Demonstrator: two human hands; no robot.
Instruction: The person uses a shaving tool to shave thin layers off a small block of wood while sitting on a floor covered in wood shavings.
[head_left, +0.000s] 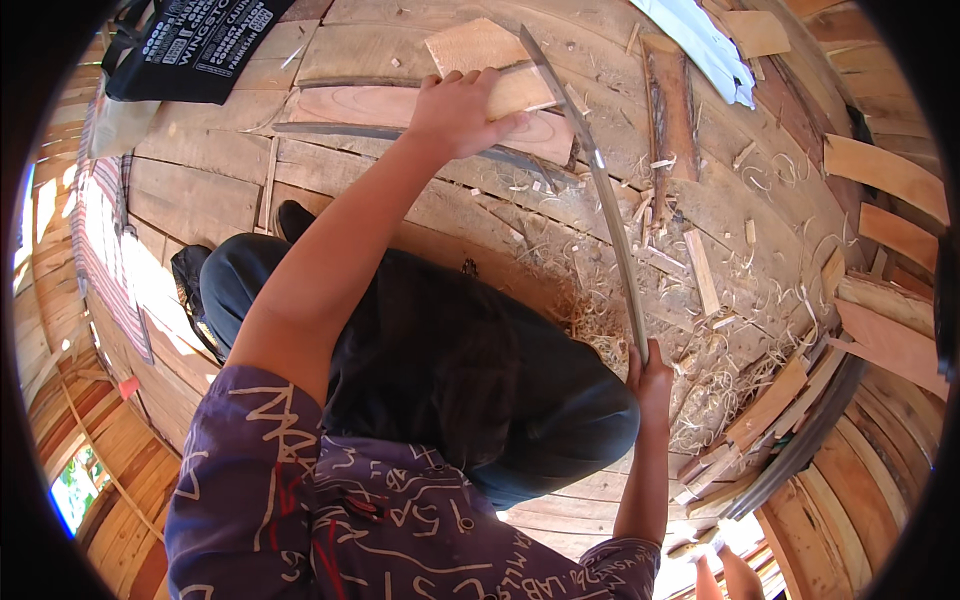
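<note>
My left hand [455,118] lies over a short pale board [524,90], its fingers wrapped over the far edge and its thumb on the near side. Under that board is a longer pinkish plank [350,106], lying on the floor. Low on the right, my right hand [650,380] is closed round the near end of a machete [606,190]; its handle is mostly hidden by the fingers. The long narrow blade slants away up to the far ends of the boards, just right of the short board's end. Whether its edge touches the wood I cannot tell.
Pale curled shavings [700,410] and chips litter the plank floor on the right. A bark-edged slab [673,110] lies beyond the blade. Stacked strips [770,405] stand at right, a black bag [200,50] at far left. Another person's legs [738,572] show at lower right.
</note>
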